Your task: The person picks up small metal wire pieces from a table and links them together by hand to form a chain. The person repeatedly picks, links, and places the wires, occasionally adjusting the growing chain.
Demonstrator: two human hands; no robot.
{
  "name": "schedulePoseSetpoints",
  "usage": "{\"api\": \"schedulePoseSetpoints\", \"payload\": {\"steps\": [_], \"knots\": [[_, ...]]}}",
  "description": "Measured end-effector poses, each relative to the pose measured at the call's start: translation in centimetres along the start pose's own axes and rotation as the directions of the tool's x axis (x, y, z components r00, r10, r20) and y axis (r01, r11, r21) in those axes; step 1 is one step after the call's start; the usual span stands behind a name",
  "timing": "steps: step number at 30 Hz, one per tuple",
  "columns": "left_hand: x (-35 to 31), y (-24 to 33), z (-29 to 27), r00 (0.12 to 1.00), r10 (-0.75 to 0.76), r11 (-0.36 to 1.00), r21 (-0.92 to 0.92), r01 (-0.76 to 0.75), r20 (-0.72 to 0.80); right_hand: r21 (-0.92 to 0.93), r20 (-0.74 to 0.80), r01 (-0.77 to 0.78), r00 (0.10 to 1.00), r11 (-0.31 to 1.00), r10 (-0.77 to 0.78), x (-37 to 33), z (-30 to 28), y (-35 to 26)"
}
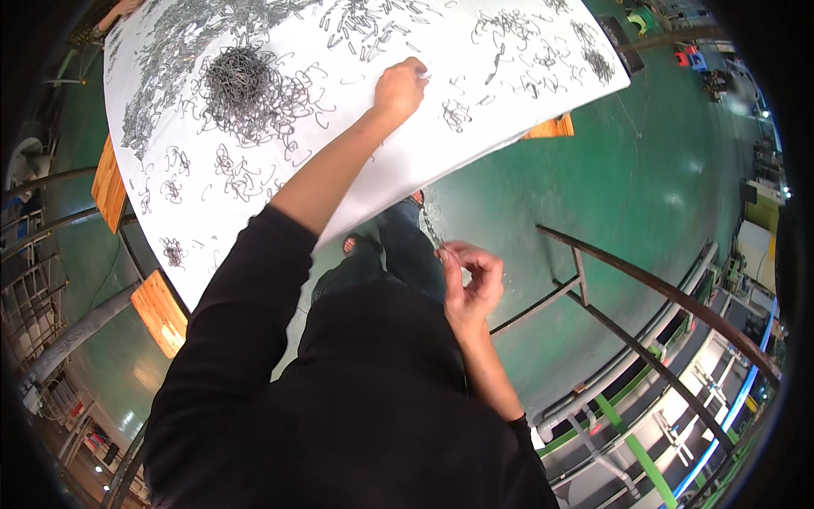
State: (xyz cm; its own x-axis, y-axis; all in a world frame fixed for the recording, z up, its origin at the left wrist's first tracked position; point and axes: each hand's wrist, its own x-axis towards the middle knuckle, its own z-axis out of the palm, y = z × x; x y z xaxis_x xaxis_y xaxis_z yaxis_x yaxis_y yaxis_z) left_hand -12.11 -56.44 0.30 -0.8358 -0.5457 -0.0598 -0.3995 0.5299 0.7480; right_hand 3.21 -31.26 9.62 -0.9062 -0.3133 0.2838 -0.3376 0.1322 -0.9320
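Note:
My left hand [400, 89] reaches out over the white-covered table [356, 191], its fingers closed at the tips near the middle. Whatever is between those fingertips is too small to make out. Closer to my body, beyond the table's near edge, my right hand [472, 284] pinches the end of a dark metal chain [431, 224] of small links. The chain dangles from the fingertips in front of my legs. Left of my left hand lies a dense heap of bent wire hooks [237, 78], with looser hooks spread around it.
Many straighter metal clips [369, 25] cover the table's far side. Small clusters of hooks [456, 114] lie to the right. Another person's hand [127, 7] shows at the far left corner. Wooden stools [159, 312] stand by the table; a metal frame [644, 280] rises at right.

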Motion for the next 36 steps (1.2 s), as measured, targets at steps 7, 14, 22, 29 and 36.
{"api": "schedulePoseSetpoints", "payload": {"steps": [7, 14, 22, 29, 36], "knots": [[-17.3, 2.4, -7.8, 0.936, -0.019, 0.768, -0.594, 0.238, 0.351, 0.008, 0.014, -0.016, 1.0, 1.0, 0.015, -1.9, 1.9, -1.0], [-26.3, 3.5, -12.1, 0.966, -0.037, 0.659, -0.721, 0.215, 0.255, 0.071, 0.079, 0.02, 0.997, 0.997, -0.025, -4.7, 3.9, -2.6], [-30.3, 1.9, -14.4, 0.982, -0.118, 0.671, -0.717, 0.188, 0.147, 0.118, 0.09, 0.059, 0.993, 0.991, -0.07, -7.3, 6.3, -3.1], [-32.3, -0.1, -14.2, 0.979, -0.001, 0.834, -0.54, -0.112, -0.205, -0.027, 0.214, 0.207, 0.957, 0.978, -0.196, -7.8, 7.4, -1.9], [-34.0, -1.9, -14.1, 0.96, -0.033, 0.879, -0.466, -0.104, -0.277, -0.202, 0.557, 0.277, 0.822, 0.939, -0.122, -1.3, 12.4, 1.0]]}}
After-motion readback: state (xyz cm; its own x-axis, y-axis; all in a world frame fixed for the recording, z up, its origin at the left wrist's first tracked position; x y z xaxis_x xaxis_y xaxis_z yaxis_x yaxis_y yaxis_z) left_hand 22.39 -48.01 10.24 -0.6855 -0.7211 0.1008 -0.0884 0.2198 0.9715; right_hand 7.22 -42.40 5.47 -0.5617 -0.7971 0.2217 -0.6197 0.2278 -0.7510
